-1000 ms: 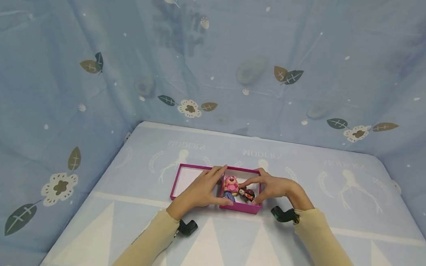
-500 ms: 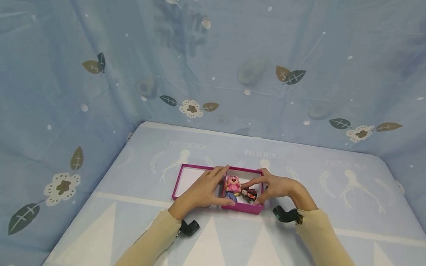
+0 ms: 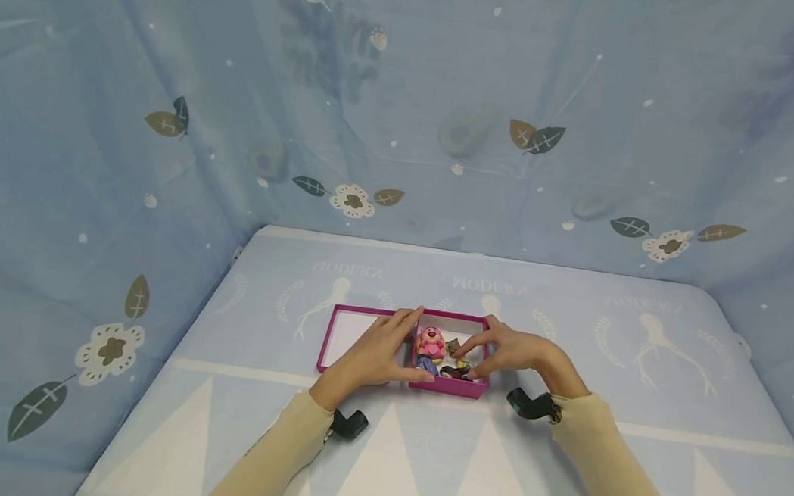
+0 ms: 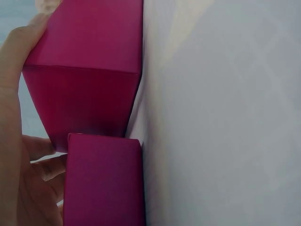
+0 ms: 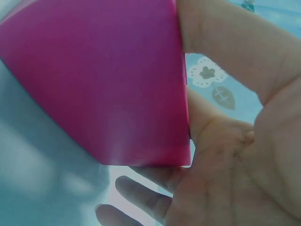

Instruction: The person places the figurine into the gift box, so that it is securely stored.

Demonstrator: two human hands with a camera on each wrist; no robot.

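A magenta box (image 3: 448,388) with a white inside holds several small figurines. My left hand (image 3: 373,353) grips the box at its left end, thumb along the near wall and fingers toward the far wall; the left wrist view shows the box's outer walls (image 4: 87,99) beside the thumb. My right hand (image 3: 516,350) reaches over the right wall, thumb and forefinger apart inside. Its thumb tip is at a dark-haired figurine (image 3: 454,373) lying along the near wall; its forefinger is at a brownish figurine (image 3: 454,348). A pink figurine (image 3: 430,344) and a blue piece (image 3: 427,365) lie at left.
The shallow magenta-rimmed lid (image 3: 349,335), white inside up, lies left of the box, partly behind my left hand. A patterned cloth covers the table (image 3: 384,460). Blue curtains (image 3: 405,112) stand behind and at the sides.
The dark-haired figurine has shifted toward the near wall, and the brownish figurine now shows by the forefinger. My left hand stays on the box.
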